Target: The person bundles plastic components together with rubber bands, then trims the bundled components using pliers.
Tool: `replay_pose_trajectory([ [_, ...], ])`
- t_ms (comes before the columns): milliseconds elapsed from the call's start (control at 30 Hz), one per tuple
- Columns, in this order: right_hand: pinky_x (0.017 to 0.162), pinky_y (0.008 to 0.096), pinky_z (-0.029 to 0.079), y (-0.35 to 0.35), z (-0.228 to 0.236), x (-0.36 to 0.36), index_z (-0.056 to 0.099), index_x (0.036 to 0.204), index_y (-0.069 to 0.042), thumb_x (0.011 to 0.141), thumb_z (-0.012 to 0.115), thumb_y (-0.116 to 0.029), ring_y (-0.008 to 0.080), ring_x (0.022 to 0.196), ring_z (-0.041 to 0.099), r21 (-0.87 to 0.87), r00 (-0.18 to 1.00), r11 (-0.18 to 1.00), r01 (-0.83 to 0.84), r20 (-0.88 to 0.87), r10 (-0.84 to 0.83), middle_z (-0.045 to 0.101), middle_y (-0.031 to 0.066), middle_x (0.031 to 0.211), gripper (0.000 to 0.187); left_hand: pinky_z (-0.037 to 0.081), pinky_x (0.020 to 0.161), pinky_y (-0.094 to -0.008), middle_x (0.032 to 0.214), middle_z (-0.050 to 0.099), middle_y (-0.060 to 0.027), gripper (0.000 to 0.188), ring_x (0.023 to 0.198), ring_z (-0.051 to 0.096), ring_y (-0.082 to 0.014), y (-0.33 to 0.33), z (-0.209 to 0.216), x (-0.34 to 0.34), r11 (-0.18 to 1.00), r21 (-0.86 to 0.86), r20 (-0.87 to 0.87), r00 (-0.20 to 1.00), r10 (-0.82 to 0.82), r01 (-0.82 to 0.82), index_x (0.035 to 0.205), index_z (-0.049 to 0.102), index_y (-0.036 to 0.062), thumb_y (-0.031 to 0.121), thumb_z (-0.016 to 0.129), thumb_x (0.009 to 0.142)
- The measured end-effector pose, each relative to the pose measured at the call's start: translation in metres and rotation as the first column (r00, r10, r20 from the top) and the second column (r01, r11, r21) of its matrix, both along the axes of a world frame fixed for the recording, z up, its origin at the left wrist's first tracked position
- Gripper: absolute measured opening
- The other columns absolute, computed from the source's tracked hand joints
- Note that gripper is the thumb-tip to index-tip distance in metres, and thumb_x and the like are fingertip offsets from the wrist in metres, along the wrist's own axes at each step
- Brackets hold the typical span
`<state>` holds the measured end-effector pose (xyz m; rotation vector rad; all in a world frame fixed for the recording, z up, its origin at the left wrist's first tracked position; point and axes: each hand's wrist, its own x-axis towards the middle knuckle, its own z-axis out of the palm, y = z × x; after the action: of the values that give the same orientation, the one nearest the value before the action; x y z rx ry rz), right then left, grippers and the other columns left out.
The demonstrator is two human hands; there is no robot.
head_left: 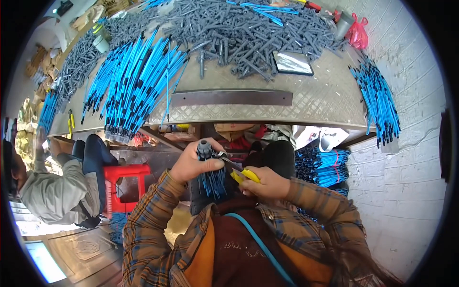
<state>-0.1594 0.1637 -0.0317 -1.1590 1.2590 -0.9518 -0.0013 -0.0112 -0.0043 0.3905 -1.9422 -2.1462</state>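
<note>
Hands work a bundle of blue tubes below the table edge.

Head view: the left hand (193, 162) is curled tight around a bundle of blue tubes with grey caps (210, 174), held upright just under the metal table (315, 103). The right hand (265, 184) grips yellow-handled pliers (241, 173), whose tip touches the bundle's top. A seated person (57, 191) is at left.

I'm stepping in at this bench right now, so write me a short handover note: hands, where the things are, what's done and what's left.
Left hand: gripping a bundle of blue tubes with grey plastic ends, held upright.
Right hand: shut on yellow-handled pliers, whose tip meets the bundle's top.
On the metal checker-plate table: a fanned pile of blue tubes, a heap of loose grey plastic fittings, and more blue tubes at the right edge.
Done or left: cannot tell which piles are finished.
</note>
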Motion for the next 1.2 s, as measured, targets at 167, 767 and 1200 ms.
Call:
replay_pose_trajectory([
  [167, 0.041, 0.0273, 0.044, 0.019, 0.003, -0.013, 0.045, 0.102, -0.003, 0.083, 0.053, -0.045, 0.0146, 0.044, 0.054, 0.321, 0.551, 0.829, -0.457, 0.835, -0.019, 0.054, 0.0104, 0.058, 0.047, 0.041, 0.075, -0.0238, 0.085, 0.055, -0.0012, 0.039, 0.083, 0.051, -0.0091, 0.014, 0.01, 0.003, 1.0, 0.008, -0.005, 1.0, -0.024, 0.024, 0.09, 0.059, 0.0022, 0.023, 0.076, 0.062],
  [767, 0.058, 0.0283, 0.046, 0.024, -0.033, -0.049, 0.038, 0.12, 0.0, 0.08, 0.058, -0.038, 0.0166, 0.064, 0.057, 0.258, 0.626, 0.848, -0.464, 0.772, 0.108, 0.058, 0.0111, 0.078, 0.058, 0.04, 0.076, -0.0235, 0.089, 0.055, 0.0005, 0.033, 0.084, 0.049, -0.0083, 0.003, -0.008, -0.015, 0.982, -0.121, -0.018, 0.989, -0.147, 0.144, 0.097, 0.055, 0.0045, 0.014, 0.072, 0.069],
  [1200, 0.072, 0.033, 0.048, 0.031, 0.003, -0.046, 0.035, 0.123, 0.002, 0.078, 0.06, -0.028, 0.0249, 0.083, 0.058, 0.133, 0.967, 0.974, -0.185, -0.154, 0.205, 0.058, 0.0132, 0.094, 0.06, 0.041, 0.077, -0.025, 0.089, 0.056, -0.0004, 0.032, 0.085, 0.05, -0.0088, 0.011, -0.012, -0.013, 0.992, -0.079, -0.034, 0.994, -0.101, 0.098, 0.095, 0.056, 0.005, 0.011, 0.072, 0.067],
])
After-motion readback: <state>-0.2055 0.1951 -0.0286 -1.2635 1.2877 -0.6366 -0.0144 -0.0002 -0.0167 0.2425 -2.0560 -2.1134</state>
